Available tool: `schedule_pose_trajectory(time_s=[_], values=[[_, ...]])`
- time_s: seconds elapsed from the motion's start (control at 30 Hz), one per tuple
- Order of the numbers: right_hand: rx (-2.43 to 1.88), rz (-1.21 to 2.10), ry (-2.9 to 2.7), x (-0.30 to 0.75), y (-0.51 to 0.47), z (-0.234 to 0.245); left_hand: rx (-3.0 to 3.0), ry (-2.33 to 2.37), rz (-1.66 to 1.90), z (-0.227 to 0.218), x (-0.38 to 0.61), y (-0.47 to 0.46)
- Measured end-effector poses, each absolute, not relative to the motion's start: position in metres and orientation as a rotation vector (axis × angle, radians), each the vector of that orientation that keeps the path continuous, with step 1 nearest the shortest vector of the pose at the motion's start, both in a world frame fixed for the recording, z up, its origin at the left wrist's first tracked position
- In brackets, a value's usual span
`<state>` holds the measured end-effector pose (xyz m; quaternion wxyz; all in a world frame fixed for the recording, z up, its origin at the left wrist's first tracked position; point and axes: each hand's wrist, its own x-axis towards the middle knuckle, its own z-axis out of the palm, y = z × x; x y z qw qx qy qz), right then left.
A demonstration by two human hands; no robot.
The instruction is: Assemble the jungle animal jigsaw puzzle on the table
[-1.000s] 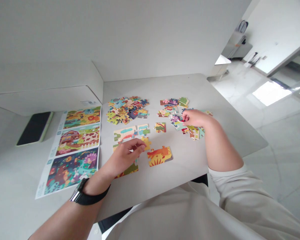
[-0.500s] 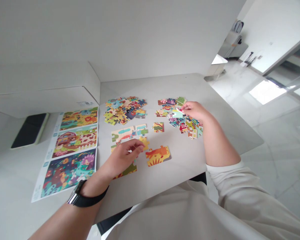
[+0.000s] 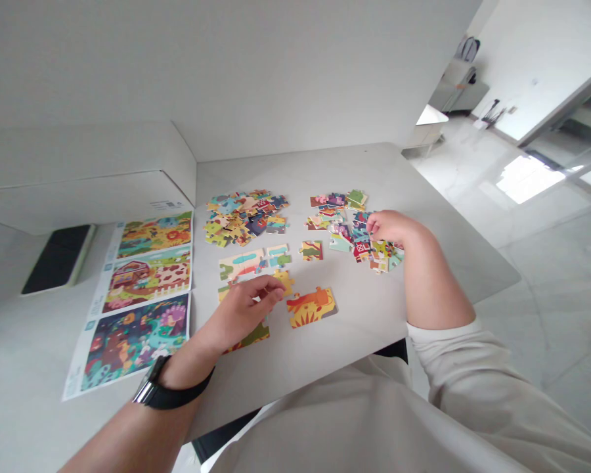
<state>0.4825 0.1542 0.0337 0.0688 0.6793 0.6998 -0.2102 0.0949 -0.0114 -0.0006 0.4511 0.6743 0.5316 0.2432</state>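
Note:
My right hand (image 3: 391, 227) is at the right-hand pile of jigsaw puzzle pieces (image 3: 342, 241), its fingers pinched at a dark teal puzzle piece (image 3: 360, 228). My left hand (image 3: 249, 305) hovers over the partly joined pieces (image 3: 241, 264), fingers curled and thumb close to the fingertips. Just beyond those fingertips lies a yellow puzzle piece (image 3: 286, 281); whether they grip anything is hidden. To its right sits a joined orange-and-yellow section (image 3: 312, 307). A single piece with brown branches (image 3: 312, 250) lies apart, above that section.
Another pile of puzzle pieces (image 3: 246, 217) lies at the back left. A printed sheet with three pictures (image 3: 145, 282) and a dark phone (image 3: 58, 258) are further left, before a white box (image 3: 83, 197). The table's right edge (image 3: 465, 217) borders the floor.
My right hand has moved slightly right and down over its pile. The pale green piece near its fingers now lies lower and further left, uncovering dark teal pieces. My left hand stays put.

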Motion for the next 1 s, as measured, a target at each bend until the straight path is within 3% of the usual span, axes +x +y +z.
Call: schedule_pose_trajectory(time_s=[0.43,0.67,1.0], values=[[2.155,-0.532,2.216,0.483,0.160,0.027,1.657,1.297,0.607,-0.001,0.095,-0.012],[2.127,-0.296,2.207,0.486,0.168,0.018,1.643,1.291,0.600,0.000,0.095,-0.012],[1.938,-0.267,2.580,0.437,0.164,-0.002,1.631,1.306,0.556,-0.001,0.096,-0.013]])
